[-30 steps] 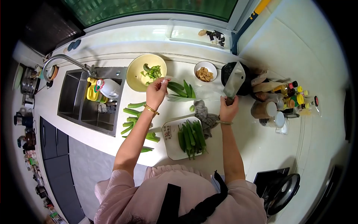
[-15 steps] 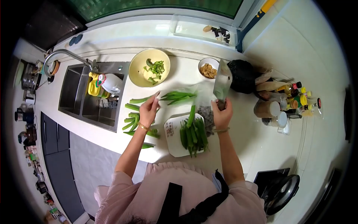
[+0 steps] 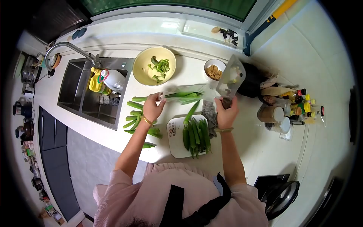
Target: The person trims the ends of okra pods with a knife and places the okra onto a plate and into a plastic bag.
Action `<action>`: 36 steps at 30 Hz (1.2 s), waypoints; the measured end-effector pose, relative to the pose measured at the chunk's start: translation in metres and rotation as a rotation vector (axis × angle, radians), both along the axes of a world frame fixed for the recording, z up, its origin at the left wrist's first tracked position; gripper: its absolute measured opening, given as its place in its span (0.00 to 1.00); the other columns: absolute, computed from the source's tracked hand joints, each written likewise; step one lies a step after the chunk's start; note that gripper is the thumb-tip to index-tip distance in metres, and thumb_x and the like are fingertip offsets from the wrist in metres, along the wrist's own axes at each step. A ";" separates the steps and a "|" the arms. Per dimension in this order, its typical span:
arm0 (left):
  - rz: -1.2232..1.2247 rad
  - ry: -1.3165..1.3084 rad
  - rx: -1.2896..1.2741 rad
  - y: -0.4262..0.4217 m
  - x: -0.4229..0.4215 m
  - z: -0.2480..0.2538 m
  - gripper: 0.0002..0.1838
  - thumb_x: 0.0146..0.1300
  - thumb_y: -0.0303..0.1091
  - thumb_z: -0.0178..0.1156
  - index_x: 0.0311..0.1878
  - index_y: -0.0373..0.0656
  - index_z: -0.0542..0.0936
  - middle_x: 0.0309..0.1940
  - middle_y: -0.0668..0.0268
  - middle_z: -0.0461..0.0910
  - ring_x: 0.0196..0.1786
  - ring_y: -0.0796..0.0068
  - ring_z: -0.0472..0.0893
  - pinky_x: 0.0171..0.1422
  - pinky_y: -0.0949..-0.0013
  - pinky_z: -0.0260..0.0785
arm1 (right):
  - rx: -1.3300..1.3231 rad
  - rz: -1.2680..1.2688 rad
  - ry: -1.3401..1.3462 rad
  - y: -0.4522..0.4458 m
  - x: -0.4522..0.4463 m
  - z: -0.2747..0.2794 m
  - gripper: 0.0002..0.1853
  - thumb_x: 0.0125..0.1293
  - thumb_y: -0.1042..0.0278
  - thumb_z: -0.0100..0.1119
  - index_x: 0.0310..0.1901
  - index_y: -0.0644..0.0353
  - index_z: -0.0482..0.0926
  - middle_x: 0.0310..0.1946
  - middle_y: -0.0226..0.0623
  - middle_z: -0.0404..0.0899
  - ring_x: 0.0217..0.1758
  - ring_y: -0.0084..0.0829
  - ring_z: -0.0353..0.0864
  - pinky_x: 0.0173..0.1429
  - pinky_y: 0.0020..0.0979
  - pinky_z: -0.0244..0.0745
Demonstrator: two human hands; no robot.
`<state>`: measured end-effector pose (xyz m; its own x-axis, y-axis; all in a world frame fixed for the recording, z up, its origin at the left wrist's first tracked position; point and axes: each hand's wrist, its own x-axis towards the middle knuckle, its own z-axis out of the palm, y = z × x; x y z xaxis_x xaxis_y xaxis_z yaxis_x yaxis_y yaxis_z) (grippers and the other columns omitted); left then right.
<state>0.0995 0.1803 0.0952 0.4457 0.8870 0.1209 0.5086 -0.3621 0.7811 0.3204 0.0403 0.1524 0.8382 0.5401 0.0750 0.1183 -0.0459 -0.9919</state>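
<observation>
Between my hands a clear plastic bag (image 3: 184, 95) with several green okra pods inside is stretched. My left hand (image 3: 153, 107) pinches the bag's left end. My right hand (image 3: 227, 112) is wrapped round the handle of a cleaver (image 3: 231, 76), its broad blade pointing up and away; the bag's right end lies close to these fingers. Just below the bag, a white board (image 3: 177, 140) bears a pile of okra (image 3: 196, 137), one pod sticking up toward the bag. Okra pieces (image 3: 132, 120) lie left of the board, partly behind my left wrist. A grey cloth (image 3: 209, 115) rests beside my right hand.
A yellow bowl (image 3: 141, 71) with cut green pieces stands at the back, near the sink (image 3: 75, 85). A small white bowl (image 3: 207, 66) of brown food is behind the cleaver. Jars and bottles (image 3: 278, 113) crowd the right side, beside a black bag (image 3: 250, 81).
The bag with okra is drawn out between my hands, and my left hand has moved down from near the yellow bowl. One okra pod now sticks up from the pile. The view has shifted slightly.
</observation>
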 end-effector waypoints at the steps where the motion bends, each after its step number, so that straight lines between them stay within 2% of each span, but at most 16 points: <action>1: 0.131 -0.006 0.127 -0.012 0.000 0.007 0.15 0.49 0.35 0.65 0.36 0.37 0.75 0.25 0.60 0.73 0.27 0.66 0.74 0.32 0.68 0.67 | 0.009 0.029 0.031 -0.003 -0.006 -0.003 0.14 0.51 0.77 0.62 0.38 0.66 0.69 0.27 0.28 0.74 0.29 0.16 0.71 0.36 0.20 0.67; 3: 0.283 -0.063 0.316 -0.031 0.009 0.020 0.16 0.43 0.35 0.69 0.30 0.39 0.72 0.24 0.61 0.71 0.27 0.63 0.72 0.32 0.65 0.65 | 0.046 0.064 0.049 -0.002 -0.010 -0.002 0.15 0.51 0.77 0.63 0.39 0.65 0.70 0.29 0.28 0.74 0.30 0.16 0.71 0.38 0.19 0.67; 4: 0.253 -0.064 0.203 -0.043 0.012 0.025 0.15 0.44 0.36 0.68 0.30 0.40 0.73 0.26 0.60 0.73 0.29 0.63 0.73 0.34 0.65 0.66 | 0.046 0.063 0.046 -0.001 -0.010 0.000 0.15 0.51 0.77 0.63 0.39 0.65 0.70 0.29 0.28 0.74 0.30 0.16 0.71 0.38 0.19 0.67; 6: 0.056 0.040 -0.227 -0.065 0.025 0.036 0.14 0.46 0.39 0.66 0.30 0.41 0.75 0.31 0.60 0.76 0.33 0.62 0.76 0.37 0.65 0.68 | 0.056 0.063 0.037 0.002 -0.009 0.004 0.15 0.51 0.77 0.63 0.40 0.65 0.70 0.29 0.28 0.74 0.30 0.16 0.70 0.37 0.20 0.67; 8: -0.165 0.211 -0.052 -0.073 0.036 0.007 0.14 0.48 0.43 0.63 0.31 0.42 0.77 0.36 0.60 0.77 0.37 0.63 0.77 0.40 0.65 0.70 | 0.062 0.077 0.040 0.004 -0.007 0.001 0.15 0.51 0.76 0.63 0.40 0.65 0.70 0.28 0.27 0.74 0.29 0.16 0.70 0.37 0.20 0.67; 9: -0.182 0.229 0.091 -0.073 0.043 -0.006 0.16 0.47 0.42 0.63 0.37 0.43 0.78 0.34 0.61 0.78 0.37 0.61 0.77 0.39 0.64 0.70 | 0.066 0.084 0.045 0.005 -0.005 0.001 0.15 0.51 0.76 0.63 0.40 0.65 0.70 0.28 0.27 0.74 0.29 0.16 0.70 0.36 0.20 0.67; 10: -0.180 0.224 0.093 -0.071 0.048 -0.014 0.16 0.47 0.42 0.63 0.37 0.43 0.78 0.34 0.61 0.78 0.37 0.61 0.77 0.39 0.64 0.70 | 0.068 0.085 0.039 0.005 -0.006 0.002 0.15 0.51 0.76 0.63 0.40 0.65 0.70 0.28 0.27 0.74 0.29 0.16 0.70 0.36 0.20 0.67; 13: -0.288 0.451 0.060 -0.060 0.065 -0.025 0.15 0.44 0.37 0.63 0.38 0.44 0.78 0.34 0.60 0.77 0.41 0.57 0.75 0.43 0.60 0.69 | 0.047 0.070 0.020 0.006 -0.007 0.005 0.15 0.51 0.75 0.64 0.40 0.65 0.70 0.28 0.28 0.74 0.29 0.16 0.70 0.36 0.20 0.68; 17: -0.325 0.598 0.036 -0.049 0.078 -0.027 0.14 0.47 0.33 0.58 0.39 0.46 0.76 0.37 0.59 0.74 0.42 0.60 0.75 0.44 0.61 0.69 | 0.013 0.064 -0.026 0.012 -0.006 0.003 0.15 0.50 0.75 0.64 0.39 0.65 0.70 0.27 0.28 0.74 0.28 0.16 0.70 0.36 0.21 0.68; 20: -0.359 0.684 0.061 -0.042 0.082 -0.045 0.13 0.46 0.32 0.59 0.39 0.47 0.77 0.37 0.59 0.74 0.43 0.59 0.75 0.44 0.61 0.69 | 0.022 0.064 -0.037 0.016 -0.005 0.000 0.16 0.50 0.75 0.64 0.39 0.65 0.70 0.27 0.28 0.74 0.28 0.16 0.70 0.35 0.21 0.68; 24: -0.415 0.704 0.097 -0.034 0.068 -0.035 0.12 0.44 0.33 0.59 0.36 0.47 0.78 0.32 0.60 0.76 0.40 0.60 0.76 0.42 0.62 0.70 | 0.009 0.069 0.000 0.016 -0.004 0.001 0.16 0.50 0.75 0.64 0.40 0.66 0.70 0.27 0.28 0.74 0.28 0.16 0.69 0.35 0.21 0.68; 29: -0.538 0.545 -0.099 -0.013 0.022 0.028 0.13 0.41 0.38 0.62 0.34 0.49 0.80 0.29 0.61 0.80 0.30 0.62 0.79 0.37 0.63 0.71 | 0.007 0.050 0.001 0.012 -0.005 0.000 0.16 0.50 0.76 0.63 0.41 0.66 0.70 0.27 0.28 0.74 0.28 0.16 0.69 0.35 0.20 0.67; 32: -0.359 -0.179 -0.905 -0.006 0.001 0.039 0.10 0.50 0.30 0.60 0.37 0.39 0.78 0.30 0.64 0.80 0.31 0.72 0.80 0.35 0.74 0.71 | 0.021 0.043 0.022 0.009 -0.008 -0.003 0.16 0.51 0.76 0.63 0.41 0.66 0.70 0.27 0.28 0.73 0.28 0.16 0.69 0.35 0.20 0.67; 33: -0.290 -0.277 -0.969 -0.004 0.004 0.044 0.09 0.52 0.24 0.59 0.38 0.35 0.76 0.29 0.66 0.78 0.31 0.77 0.79 0.35 0.78 0.71 | 0.044 0.045 0.049 0.008 -0.009 -0.004 0.16 0.51 0.76 0.63 0.41 0.66 0.70 0.27 0.27 0.73 0.28 0.16 0.69 0.36 0.20 0.67; 34: -0.095 -0.457 -1.048 -0.011 0.014 0.060 0.10 0.52 0.25 0.61 0.37 0.33 0.74 0.30 0.62 0.78 0.32 0.75 0.80 0.35 0.79 0.73 | 0.044 0.048 0.049 0.007 -0.009 -0.006 0.16 0.51 0.76 0.63 0.41 0.66 0.70 0.27 0.27 0.73 0.28 0.16 0.69 0.36 0.20 0.67; 36: 0.172 -0.740 -1.125 -0.019 0.036 0.057 0.10 0.54 0.26 0.61 0.35 0.31 0.73 0.31 0.58 0.78 0.33 0.73 0.81 0.34 0.81 0.74 | 0.030 0.086 0.036 0.005 -0.009 -0.008 0.16 0.51 0.76 0.63 0.41 0.65 0.70 0.28 0.28 0.73 0.29 0.16 0.69 0.36 0.21 0.67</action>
